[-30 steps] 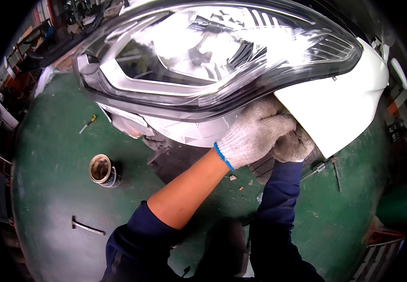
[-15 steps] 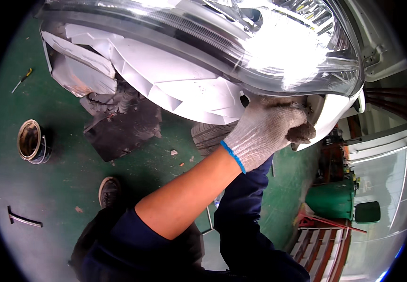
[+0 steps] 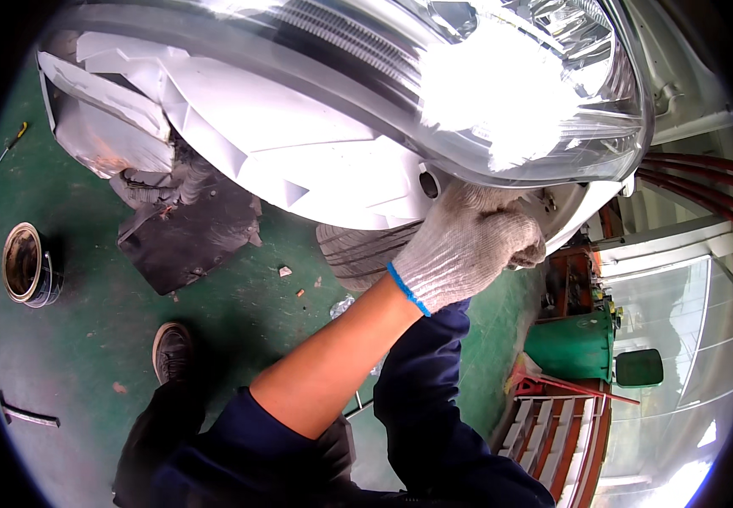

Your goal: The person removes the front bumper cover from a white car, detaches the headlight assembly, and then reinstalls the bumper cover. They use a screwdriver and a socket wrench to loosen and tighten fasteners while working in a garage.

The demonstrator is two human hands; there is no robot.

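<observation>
My left hand (image 3: 472,241), in a whitish knit glove with a blue cuff, reaches up under the lower edge of a large clear headlight (image 3: 358,93). Its fingers are curled, and what they grip is hidden. Just left of the glove, the white panel (image 3: 282,161) beneath the headlight has an oval hole. My right arm, in a dark blue sleeve (image 3: 424,372), passes up behind the left wrist, and its hand is hidden behind the left glove. Strong glare covers part of the headlight lens.
A tyre (image 3: 358,254) stands below the white panel. On the green floor are a can (image 3: 24,267), a screwdriver (image 3: 11,146), a hammer-shaped tool (image 3: 28,413) and a black torn sheet (image 3: 189,224). A green bin (image 3: 570,345) and metal steps (image 3: 544,432) stand at the right.
The view has shifted, so the floor things sit further left. My left hand stays beneath the headlight edge, its curled fingers turned slightly.
</observation>
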